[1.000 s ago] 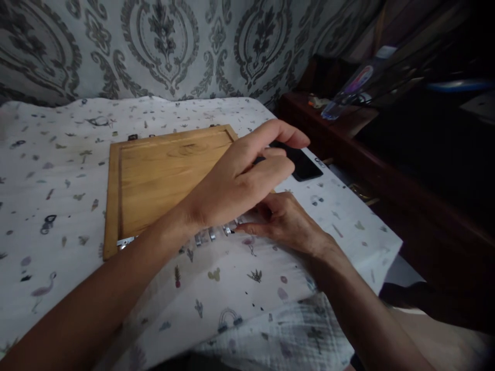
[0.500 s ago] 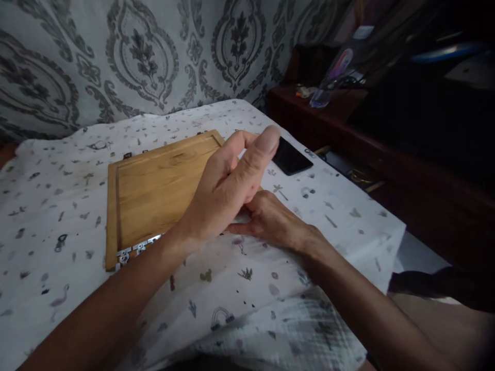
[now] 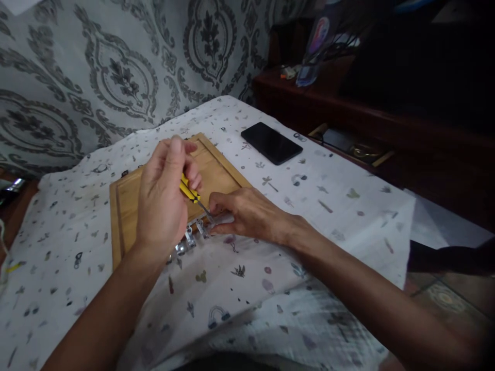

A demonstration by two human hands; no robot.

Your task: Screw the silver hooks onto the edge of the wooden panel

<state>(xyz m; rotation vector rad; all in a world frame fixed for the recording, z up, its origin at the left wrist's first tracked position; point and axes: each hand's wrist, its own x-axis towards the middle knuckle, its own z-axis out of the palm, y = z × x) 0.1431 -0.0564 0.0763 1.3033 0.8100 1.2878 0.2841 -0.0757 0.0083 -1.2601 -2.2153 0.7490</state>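
Note:
My left hand [image 3: 164, 190] is closed around the yellow handle of a screwdriver [image 3: 190, 190] above the wooden board. The screwdriver's metal shaft slants down to the right, its tip close to the fingers of my right hand [image 3: 251, 214]. Those fingers are pinched at the near edge of the framed wooden board [image 3: 216, 167]; what lies between them is hidden. Along that same edge, several shiny metal clips [image 3: 189, 236] sit in a row, partly covered by my left wrist.
A black phone [image 3: 271, 143] lies on the patterned white cloth [image 3: 286, 252] beyond the board. To the right stands a dark red cabinet [image 3: 320, 100] with a plastic bottle [image 3: 309, 67] on top and a partly open drawer [image 3: 353, 147]. A patterned curtain [image 3: 124, 77] hangs behind.
My left hand has moved left relative to my right hand, and the screwdriver has come into sight. My right hand stays at the board's near edge. The view has shifted, showing more phone.

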